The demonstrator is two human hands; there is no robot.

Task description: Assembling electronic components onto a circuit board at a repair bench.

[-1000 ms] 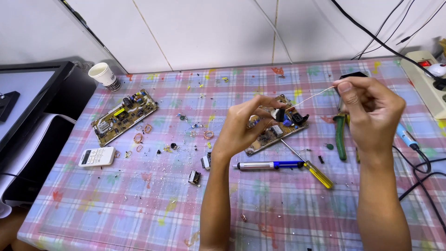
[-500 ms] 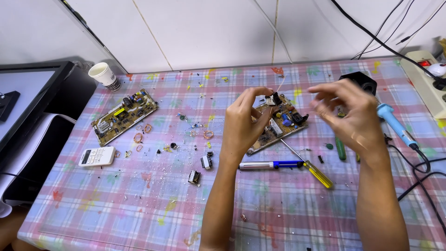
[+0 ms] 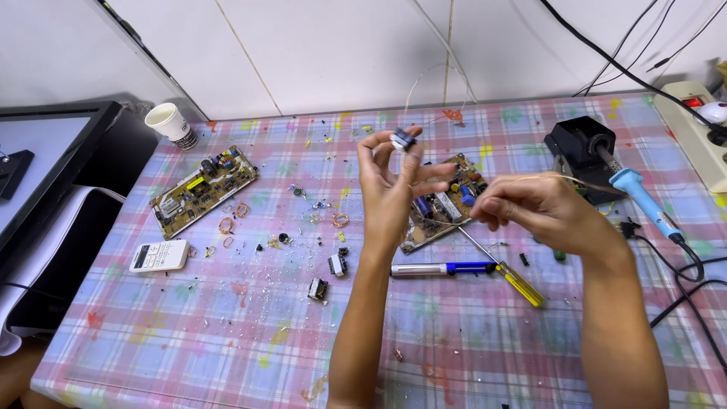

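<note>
Nearest on the checked tabletop [image 3: 227,333] lie a blue-handled tool [image 3: 443,268] running left to right and a yellow-handled screwdriver [image 3: 507,273] slanting up to the left, just below the two hands. The left hand [image 3: 390,189] is raised, pinching a small coil part [image 3: 404,139] at its fingertips above the tabletop, while the right hand [image 3: 541,208] is closed on a thin wire [image 3: 564,176] stretching off to the right. Behind them lies a circuit board [image 3: 447,201], farther left a second board [image 3: 203,189], and at the back right a soldering iron [image 3: 632,193] in its stand [image 3: 575,144], handle pointing down-right.

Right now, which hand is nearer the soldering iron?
Right. The right hand is just left of the soldering iron in its stand; the left hand is further left, holding a small coil.
</note>
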